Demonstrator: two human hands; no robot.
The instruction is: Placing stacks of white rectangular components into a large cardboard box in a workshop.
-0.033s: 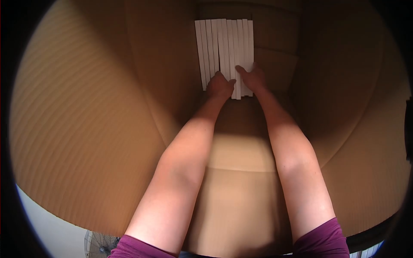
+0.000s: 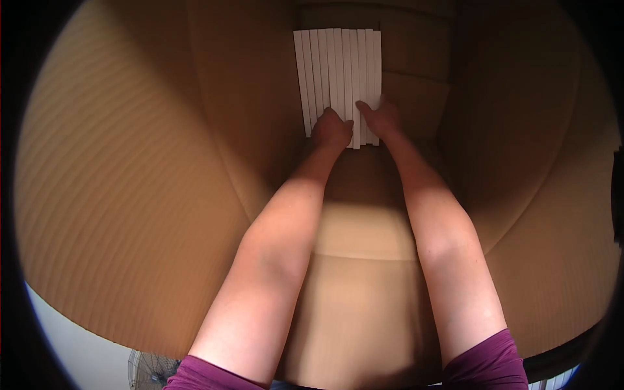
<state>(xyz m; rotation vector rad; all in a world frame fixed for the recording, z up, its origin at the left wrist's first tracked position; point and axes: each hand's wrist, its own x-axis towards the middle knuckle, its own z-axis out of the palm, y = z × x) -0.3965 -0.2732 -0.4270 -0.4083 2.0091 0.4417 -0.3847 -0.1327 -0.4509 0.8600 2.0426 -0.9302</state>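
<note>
A row of long, thin white pieces (image 2: 318, 71), perhaps flat cartons seen edge-on, stands side by side deep in a large cardboard box. What they are exactly I cannot make out. My left hand (image 2: 331, 130) is closed at the row's near end, its fingers at the middle of the row and its thumb pointing right. My right hand (image 2: 382, 119) grips the right side, thumb lying over the pieces and fingers against the outer right edge. Between my hands, one piece sticks out slightly nearer than its neighbours. The fingertips of both hands are partly hidden.
Tall brown walls of the cardboard box (image 2: 117, 162) rise around both my arms. Its near wall (image 2: 364, 305) lies between my forearms. Folded cardboard (image 2: 416, 97) shows right of the row. Outside, a wire-caged fan (image 2: 153, 367) stands at the lower left.
The right part of the white row has shifted slightly left, and the dark gap near its middle has narrowed. My hands have moved very slightly left with it.
</note>
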